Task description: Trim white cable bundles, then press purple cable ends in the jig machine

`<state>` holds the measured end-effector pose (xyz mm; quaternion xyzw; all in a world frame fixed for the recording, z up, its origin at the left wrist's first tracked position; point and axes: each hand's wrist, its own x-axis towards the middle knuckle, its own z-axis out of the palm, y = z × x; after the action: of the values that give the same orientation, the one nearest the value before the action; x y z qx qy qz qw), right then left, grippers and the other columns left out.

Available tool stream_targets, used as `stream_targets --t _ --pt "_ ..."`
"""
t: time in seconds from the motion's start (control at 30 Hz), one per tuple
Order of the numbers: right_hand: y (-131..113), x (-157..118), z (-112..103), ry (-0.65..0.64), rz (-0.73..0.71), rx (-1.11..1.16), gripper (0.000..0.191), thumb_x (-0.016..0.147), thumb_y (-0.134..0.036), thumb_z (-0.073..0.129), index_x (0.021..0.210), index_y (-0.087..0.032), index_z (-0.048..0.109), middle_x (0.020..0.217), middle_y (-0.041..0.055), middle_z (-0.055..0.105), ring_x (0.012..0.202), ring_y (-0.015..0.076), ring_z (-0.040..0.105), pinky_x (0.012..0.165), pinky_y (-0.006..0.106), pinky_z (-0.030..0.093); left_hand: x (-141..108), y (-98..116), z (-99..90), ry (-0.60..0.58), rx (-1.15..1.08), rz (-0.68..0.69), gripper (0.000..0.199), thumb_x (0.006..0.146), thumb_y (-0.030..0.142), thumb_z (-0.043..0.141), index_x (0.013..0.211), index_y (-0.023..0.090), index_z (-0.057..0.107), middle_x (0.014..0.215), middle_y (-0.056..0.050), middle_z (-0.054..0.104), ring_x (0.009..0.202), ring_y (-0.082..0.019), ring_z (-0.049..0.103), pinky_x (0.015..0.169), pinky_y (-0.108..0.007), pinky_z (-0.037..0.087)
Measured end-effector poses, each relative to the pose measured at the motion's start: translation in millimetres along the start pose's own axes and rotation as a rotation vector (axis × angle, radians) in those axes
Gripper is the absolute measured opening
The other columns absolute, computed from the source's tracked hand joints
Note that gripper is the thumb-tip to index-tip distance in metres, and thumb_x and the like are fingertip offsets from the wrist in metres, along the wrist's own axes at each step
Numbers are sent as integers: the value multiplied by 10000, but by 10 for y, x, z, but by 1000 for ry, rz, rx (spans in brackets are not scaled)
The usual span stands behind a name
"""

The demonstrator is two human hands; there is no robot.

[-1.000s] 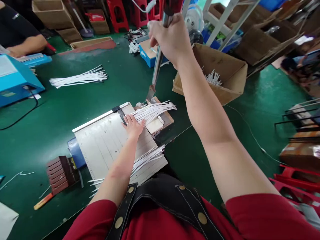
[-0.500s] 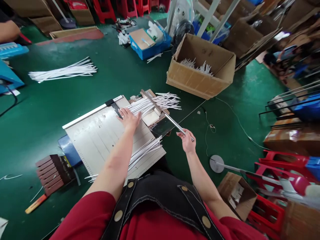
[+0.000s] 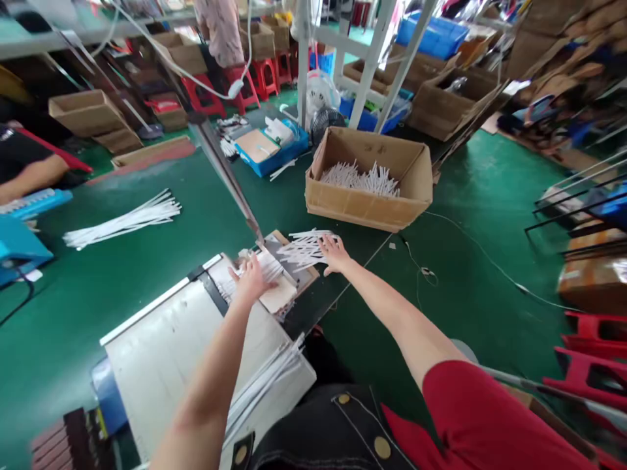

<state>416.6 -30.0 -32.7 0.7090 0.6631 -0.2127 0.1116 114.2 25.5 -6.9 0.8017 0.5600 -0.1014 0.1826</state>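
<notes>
A guillotine paper cutter (image 3: 166, 359) lies on the green table, its long metal blade arm (image 3: 226, 171) raised and leaning away. My left hand (image 3: 251, 281) rests with spread fingers on a bundle of white strips (image 3: 225, 282) at the cutting edge. Beyond that edge, short white cut pieces (image 3: 302, 250) lie in a loose pile on a small board. Over the right end of this pile is my right hand (image 3: 334, 253), fingers apart and touching the pieces. More long white strips (image 3: 267, 382) lie along the cutter's near side.
A cardboard box (image 3: 367, 209) holding many short white pieces stands past my right hand. Another bundle of long strips (image 3: 122, 219) lies at the left. Behind are a blue tray (image 3: 274, 156) and a fan (image 3: 327, 121). A person's arm (image 3: 36, 179) shows at far left.
The blade arm has gone from lowered across the strips to raised. My right hand has let go of its handle and moved to the cut pieces. My left hand stays on the strips.
</notes>
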Motion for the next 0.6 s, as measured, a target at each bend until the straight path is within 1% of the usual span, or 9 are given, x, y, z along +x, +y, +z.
stream_targets --t 0.03,0.1,0.2,0.27,0.3,0.37,0.4,0.5,0.6 --pt "34 171 60 -5 -70 -27 1438 527 -367 961 1630 -62 90 1657 284 -42 1549 447 -46 1234 635 7 11 45 -18 -17 22 -5 1084 825 375 768 1602 53 84 1559 -301 367 1492 -374 295 1201 -678 28" --pt "69 503 64 8 -195 -24 1417 545 -394 942 1629 -59 93 1660 286 28 1555 436 10 1244 608 52 -11 106 -37 -27 54 -16 955 845 321 749 1587 91 193 1490 -271 472 1407 -364 430 1197 -678 68" --pt "75 791 -6 21 -317 51 1270 628 -399 898 1611 -45 176 1615 303 249 1525 419 218 1237 561 170 -79 143 -33 -64 90 -17 699 861 312 726 1477 159 433 1405 -208 544 1310 -346 523 1152 -554 297" --pt "55 789 17 58 -349 114 1032 742 -363 830 1566 -41 300 1515 291 423 1437 384 386 1204 523 255 -98 159 -15 -115 91 -5 567 870 294 705 1393 175 521 1353 -179 574 1255 -323 563 1057 -452 411" --pt "38 747 50 73 -357 141 855 810 -325 772 1519 -44 385 1447 273 497 1380 360 449 1179 504 297 -97 174 -2 -141 83 5 521 873 273 693 1362 176 543 1329 -167 591 1231 -312 580 1018 -425 438" --pt "-5 634 123 75 -358 180 467 912 -207 617 1351 -56 559 1297 234 598 1275 319 521 1123 478 365 -87 215 28 -184 63 29 424 879 211 654 1294 166 582 1268 -152 631 1198 -303 599 992 -419 450" --pt "-24 583 147 67 -345 196 336 931 -143 541 1248 -58 615 1236 226 621 1238 310 537 1098 475 388 -83 239 42 -199 50 41 359 882 178 625 1240 154 607 1238 -154 645 1190 -307 600 992 -428 448" --pt "-53 490 116 58 -267 288 254 897 -28 443 1053 -48 642 1156 241 626 1177 311 555 1049 493 428 -96 290 46 -216 -1 59 217 881 104 542 1077 116 633 1179 -187 655 1175 -333 592 991 -447 443" --pt "-86 389 -21 50 -196 467 242 903 -52 451 1097 -33 594 1204 256 598 1116 289 599 993 470 482 -137 320 -41 -235 -91 46 153 919 117 462 1000 127 592 1068 -171 676 1055 -297 646 931 -407 489"
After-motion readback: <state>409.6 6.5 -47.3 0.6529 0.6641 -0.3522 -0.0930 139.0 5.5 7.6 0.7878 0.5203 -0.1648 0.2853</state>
